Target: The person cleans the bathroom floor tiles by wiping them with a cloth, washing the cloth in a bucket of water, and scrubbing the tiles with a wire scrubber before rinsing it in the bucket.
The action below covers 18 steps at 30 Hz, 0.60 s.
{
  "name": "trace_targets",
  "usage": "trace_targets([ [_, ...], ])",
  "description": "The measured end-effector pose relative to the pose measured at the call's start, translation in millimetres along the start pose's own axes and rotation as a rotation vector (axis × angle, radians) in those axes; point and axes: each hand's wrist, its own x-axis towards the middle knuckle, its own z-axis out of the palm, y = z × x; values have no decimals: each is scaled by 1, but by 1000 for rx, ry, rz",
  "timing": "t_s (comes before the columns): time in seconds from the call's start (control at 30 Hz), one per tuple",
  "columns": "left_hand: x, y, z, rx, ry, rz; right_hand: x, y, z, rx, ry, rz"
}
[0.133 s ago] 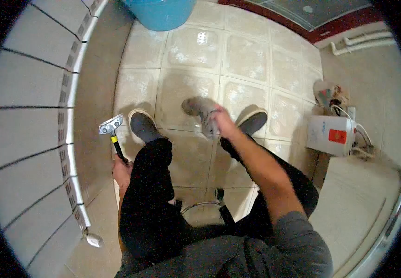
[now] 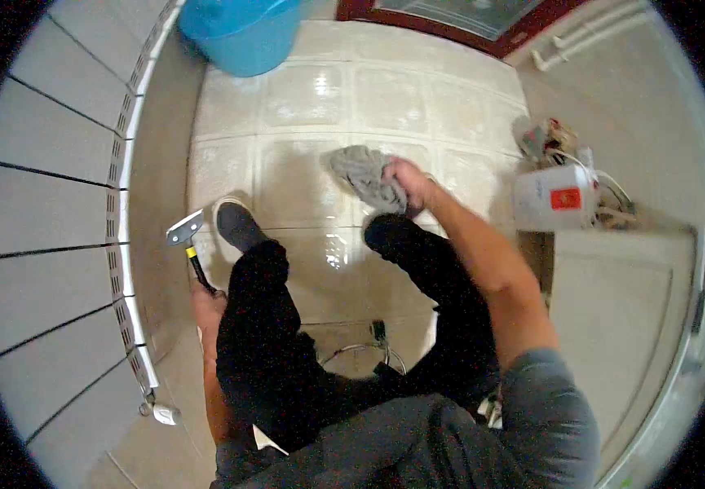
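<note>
On the left, my left hand (image 2: 209, 305) is closed around the black handle of a scraper (image 2: 196, 262). It has a yellow band and a wide metal blade head that points up and away from me, beside the left wall. My right hand (image 2: 411, 182) grips a crumpled grey cloth (image 2: 364, 174) in front of my right knee, over the tiled floor (image 2: 303, 183). The cloth hangs out to the left of the fingers. I cannot tell whether it touches the tiles.
A blue tub (image 2: 246, 41) stands at the far left, near a dark red door frame (image 2: 442, 37). To the right are a white box with a red label (image 2: 554, 200), cables and a pale cabinet panel (image 2: 613, 285). A dark grey shoe (image 2: 238, 224) rests on wet, shiny tiles.
The view has shifted, and more of the tub shows. My right leg has swung inward, hiding its shoe. The cloth looks less blurred and more spread out. Both hands keep their holds.
</note>
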Motion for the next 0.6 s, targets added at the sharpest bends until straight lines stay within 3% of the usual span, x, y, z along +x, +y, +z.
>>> trace_targets([
  [0.03,21,-14,7,-125,43,92,10,-26,-31,-96,-133,-177],
  [0.07,39,2,49,-146,20,130,-17,-102,-66,-383,62,-342],
  [0.1,52,20,84,-167,-3,168,-82,-105,-25,-356,161,-347],
  [0.23,-19,11,71,-163,14,135,-180,-129,-65,-365,278,-542],
  [0.33,-49,-9,56,-123,-2,105,-203,-91,-114,-39,465,-700],
  [0.37,-55,-16,49,-113,-3,84,-206,-78,-133,-16,461,-687],
  [0.43,-70,-26,33,-86,-3,47,-219,-42,-175,338,607,-582],
  [0.53,-85,-33,15,-71,-3,-25,-213,10,-252,431,661,-700],
  [0.6,-80,-31,10,-54,-3,-45,-229,36,-259,398,649,-751],
])
